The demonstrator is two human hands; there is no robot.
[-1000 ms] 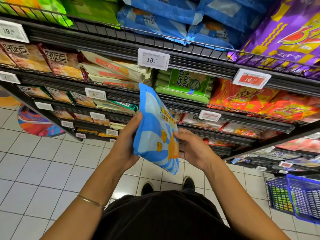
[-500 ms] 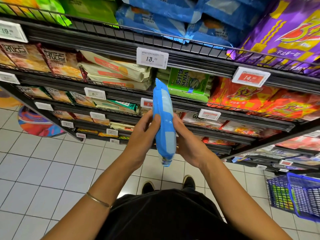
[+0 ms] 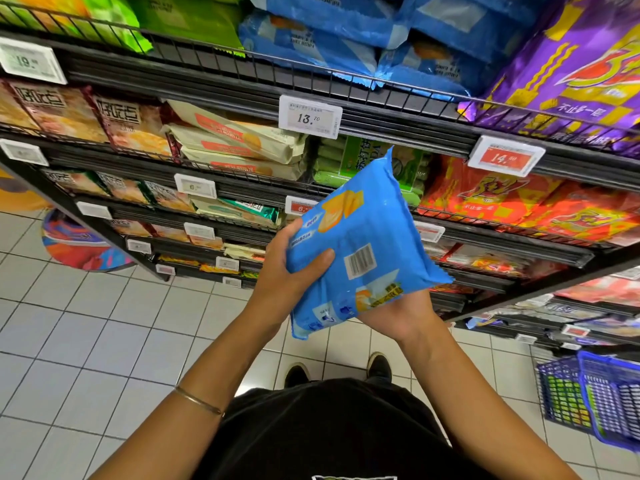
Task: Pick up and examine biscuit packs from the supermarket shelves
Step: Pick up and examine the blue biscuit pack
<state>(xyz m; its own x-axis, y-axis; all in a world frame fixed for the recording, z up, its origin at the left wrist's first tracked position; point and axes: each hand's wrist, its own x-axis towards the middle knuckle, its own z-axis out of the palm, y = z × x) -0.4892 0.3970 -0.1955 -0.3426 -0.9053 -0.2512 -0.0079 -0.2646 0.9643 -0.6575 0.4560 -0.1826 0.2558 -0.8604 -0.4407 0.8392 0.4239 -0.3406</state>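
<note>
While we stand before the shelves, we hold a blue pack up in both hands, in front of the middle tiers and clear of them. Our left hand clasps its left edge, thumb lying across the face near the barcode. Our right hand cups the pack from beneath at its lower right, fingers hidden behind it. The pack tilts, its top seam pointing up toward the white tag reading 13.70, its bottom seam down over the tiled floor. The side with the barcode and small print faces us, with biscuit pictures at the upper left and lower middle. More blue packs lie on the top shelf, purple ones to their right, and a red tag hangs below those. A bracelet circles our left wrist. A blue basket sits on the floor at the right.
</note>
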